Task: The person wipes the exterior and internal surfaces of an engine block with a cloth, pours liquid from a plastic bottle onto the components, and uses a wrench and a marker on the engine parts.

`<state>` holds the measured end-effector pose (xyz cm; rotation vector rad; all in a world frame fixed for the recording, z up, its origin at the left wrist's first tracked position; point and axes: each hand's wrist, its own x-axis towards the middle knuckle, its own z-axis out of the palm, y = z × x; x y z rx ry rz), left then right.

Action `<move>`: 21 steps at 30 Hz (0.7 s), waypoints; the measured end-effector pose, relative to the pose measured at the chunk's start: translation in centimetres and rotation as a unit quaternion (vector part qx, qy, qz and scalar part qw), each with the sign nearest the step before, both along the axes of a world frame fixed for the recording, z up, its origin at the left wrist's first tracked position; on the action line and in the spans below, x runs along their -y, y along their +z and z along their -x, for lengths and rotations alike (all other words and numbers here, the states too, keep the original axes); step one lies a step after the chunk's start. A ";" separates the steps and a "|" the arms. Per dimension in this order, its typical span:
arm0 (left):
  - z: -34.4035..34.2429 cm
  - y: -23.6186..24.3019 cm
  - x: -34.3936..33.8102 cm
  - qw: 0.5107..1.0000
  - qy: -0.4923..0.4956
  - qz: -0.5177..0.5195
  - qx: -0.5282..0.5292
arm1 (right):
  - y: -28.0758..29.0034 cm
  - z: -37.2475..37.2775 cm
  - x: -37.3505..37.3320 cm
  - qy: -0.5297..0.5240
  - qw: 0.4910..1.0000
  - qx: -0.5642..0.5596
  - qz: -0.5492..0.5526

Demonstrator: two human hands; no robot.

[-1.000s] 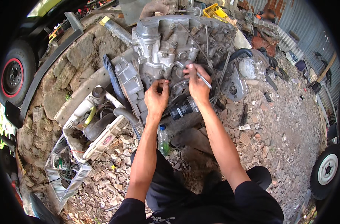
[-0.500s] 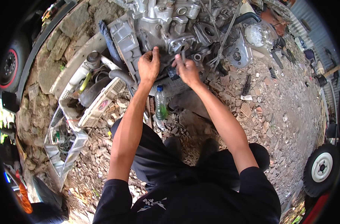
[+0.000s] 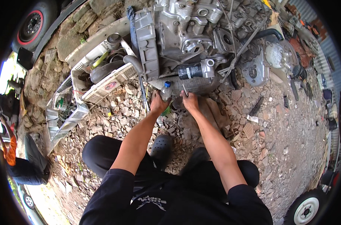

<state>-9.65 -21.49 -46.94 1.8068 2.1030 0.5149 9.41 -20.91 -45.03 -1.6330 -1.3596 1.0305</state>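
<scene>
Low in front of the engine, my left hand [image 3: 157, 103] is wrapped round a clear plastic bottle [image 3: 166, 92] with a blue cap, which stands upright. A little green shows near its base, beside my fingers. To its right, my right hand [image 3: 190, 101] is closed on a thin grey rod-like tool [image 3: 185, 89] that points up; its kind cannot be made out. Just beyond both hands, a black oil filter [image 3: 189, 71] on a silver metal housing [image 3: 208, 68] lies against the lower part of the grey metal engine [image 3: 174, 32].
A broken white plastic crate [image 3: 110, 83] with hoses and parts stands at left, by a stone wall [image 3: 67, 35]. Metal covers [image 3: 254, 71] lie at right on rubble ground. A brown cloth [image 3: 209, 116] lies beneath my right hand. Another person [image 3: 18, 157] is at the far left.
Both hands have come down and back from the engine. My left hand, earlier beside the engine, now grips the bottle. My view has shifted, and the oil filter shows fully.
</scene>
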 end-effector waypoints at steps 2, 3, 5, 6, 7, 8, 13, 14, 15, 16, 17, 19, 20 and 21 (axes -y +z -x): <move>-0.8 -0.3 0.7 0.998 0.008 0.059 0.010 | -0.2 -0.4 0.7 0.007 0.998 -0.031 0.062; -1.1 -0.4 0.9 0.995 0.020 0.100 0.021 | -0.3 -0.5 1.0 0.006 0.996 -0.044 0.077; -2.0 0.2 0.7 0.988 0.037 0.149 0.037 | -1.8 -0.8 1.1 0.023 0.998 -0.015 0.053; -2.1 0.3 0.7 0.989 0.036 0.143 0.032 | -2.6 -1.1 1.2 0.031 0.999 -0.002 0.039; -1.8 0.4 0.8 0.990 0.035 0.137 0.025 | -2.6 -1.3 1.3 0.045 0.998 -0.006 0.031; -1.7 0.5 0.9 0.991 0.033 0.131 0.018 | -2.5 -1.4 1.2 0.061 0.998 -0.006 0.024; -1.8 3.9 0.7 0.999 -0.007 0.042 0.031 | 1.3 -1.9 0.6 0.082 0.993 0.053 -0.062; -1.7 4.6 0.7 0.999 -0.014 0.003 0.046 | 2.4 -1.7 0.5 0.078 0.989 0.064 -0.105; -1.7 5.3 0.7 0.997 -0.021 -0.036 0.062 | 3.6 -1.6 0.2 0.085 0.984 0.062 -0.142; -1.8 6.2 0.5 0.994 -0.030 -0.074 0.078 | 4.9 -1.5 0.0 0.091 0.978 0.061 -0.178; -2.0 7.1 0.2 0.989 -0.030 -0.110 0.097 | 5.9 -1.3 -0.2 0.097 0.970 0.060 -0.214; -3.2 10.4 -0.2 0.966 -0.047 -0.180 0.177 | 7.3 -1.3 -0.8 0.104 0.967 -0.025 -0.231; -4.2 12.7 -0.2 0.951 -0.056 -0.213 0.219 | 7.9 -1.5 -1.2 0.106 0.963 -0.066 -0.239; -4.8 14.9 -0.2 0.934 -0.073 -0.236 0.257 | 9.1 -1.7 -1.4 0.110 0.962 -0.081 -0.238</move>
